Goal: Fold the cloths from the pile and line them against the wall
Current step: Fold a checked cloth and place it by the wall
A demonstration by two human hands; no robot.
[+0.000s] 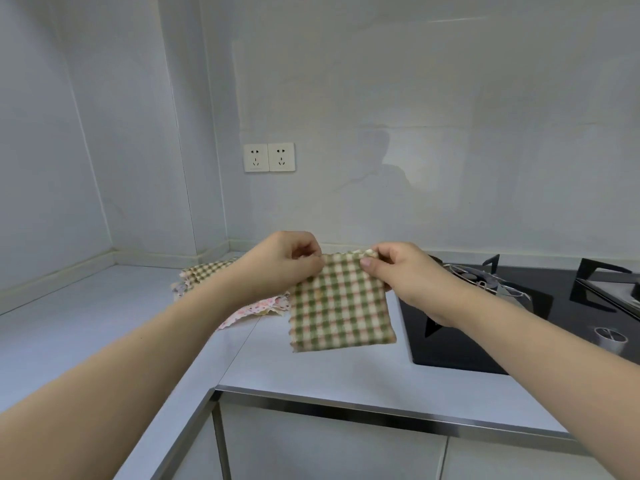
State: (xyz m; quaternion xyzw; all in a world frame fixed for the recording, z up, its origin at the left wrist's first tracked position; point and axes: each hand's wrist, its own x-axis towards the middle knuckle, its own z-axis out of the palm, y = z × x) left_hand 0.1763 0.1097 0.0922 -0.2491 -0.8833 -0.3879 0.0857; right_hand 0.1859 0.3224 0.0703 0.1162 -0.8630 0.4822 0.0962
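Note:
A green, cream and red checked cloth hangs doubled over in the air above the white counter. My left hand pinches its top left corner. My right hand pinches its top right corner. Behind my left forearm lies the pile of cloths: a similar checked one on top and a pink flowered one with a scalloped edge sticking out below. My left arm hides much of the pile. The pile sits near the back wall.
A black glass gas hob with metal pan supports and a knob fills the counter to the right. A double wall socket is above the pile. The counter's steel front edge runs below, with cabinet doors under it.

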